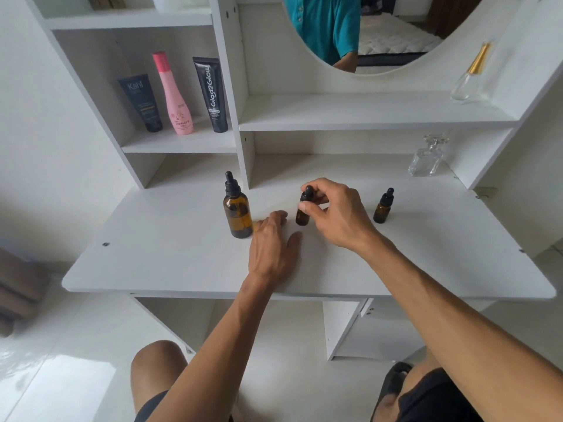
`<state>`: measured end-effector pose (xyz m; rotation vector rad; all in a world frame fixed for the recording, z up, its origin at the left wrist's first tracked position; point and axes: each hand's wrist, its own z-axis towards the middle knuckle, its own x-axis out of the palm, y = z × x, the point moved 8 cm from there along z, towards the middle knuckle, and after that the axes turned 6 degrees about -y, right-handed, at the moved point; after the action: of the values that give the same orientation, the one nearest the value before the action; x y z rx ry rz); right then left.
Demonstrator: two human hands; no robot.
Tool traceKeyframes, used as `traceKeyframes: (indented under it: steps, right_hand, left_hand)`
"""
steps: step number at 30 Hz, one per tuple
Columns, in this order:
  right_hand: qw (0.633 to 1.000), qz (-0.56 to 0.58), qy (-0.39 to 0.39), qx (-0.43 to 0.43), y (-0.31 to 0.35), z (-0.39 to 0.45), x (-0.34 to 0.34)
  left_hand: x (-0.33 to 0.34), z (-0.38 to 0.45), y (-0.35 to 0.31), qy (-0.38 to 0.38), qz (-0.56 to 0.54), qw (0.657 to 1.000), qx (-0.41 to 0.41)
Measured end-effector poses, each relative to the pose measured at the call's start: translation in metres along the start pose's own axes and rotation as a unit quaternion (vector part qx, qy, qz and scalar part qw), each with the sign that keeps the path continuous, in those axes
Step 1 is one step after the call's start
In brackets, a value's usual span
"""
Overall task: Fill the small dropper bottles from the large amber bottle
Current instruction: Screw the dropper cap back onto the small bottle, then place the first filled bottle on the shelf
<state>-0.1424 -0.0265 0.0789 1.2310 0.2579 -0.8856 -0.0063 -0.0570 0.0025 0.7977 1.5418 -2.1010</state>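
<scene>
Amber glass makes up three bottles standing on the white vanity tabletop (152, 263) at mid-frame, each with a black dropper cap: one large amber bottle (237, 216) to the left, and two small amber dropper bottles, one at centre (302, 216) and one further right (383, 208). The right hand (332, 208) pinches the black cap of the centre small bottle between thumb and curled fingers. The left hand (271, 242) lies flat on the tabletop with fingers straight, holding nothing, just beside the large bottle's base. In the upper-left shelf stand three toiletries: a dark tube (141, 102), a pink bottle (175, 95) and a black tube (211, 95). Two clear glass perfume bottles sit at the right, one on the upper shelf (467, 80), one lower (426, 158).
</scene>
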Motion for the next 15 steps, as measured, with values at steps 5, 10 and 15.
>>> traceKeyframes:
  steps: [5,10,15]
  right_hand:
    - [0.996,0.036,-0.074,-0.035,0.025,0.020,-0.034]
    - [0.984,0.049,-0.147,-0.091,0.059,0.063,-0.061]
    - [0.977,0.042,-0.165,-0.125,0.085,0.117,-0.058]
  left_hand:
    - [0.010,0.017,-0.013,0.017,0.049,0.998,0.027]
    - [0.021,0.039,-0.016,0.031,0.087,0.995,0.039]
    - [0.033,0.049,-0.008,0.052,0.154,0.986,0.039]
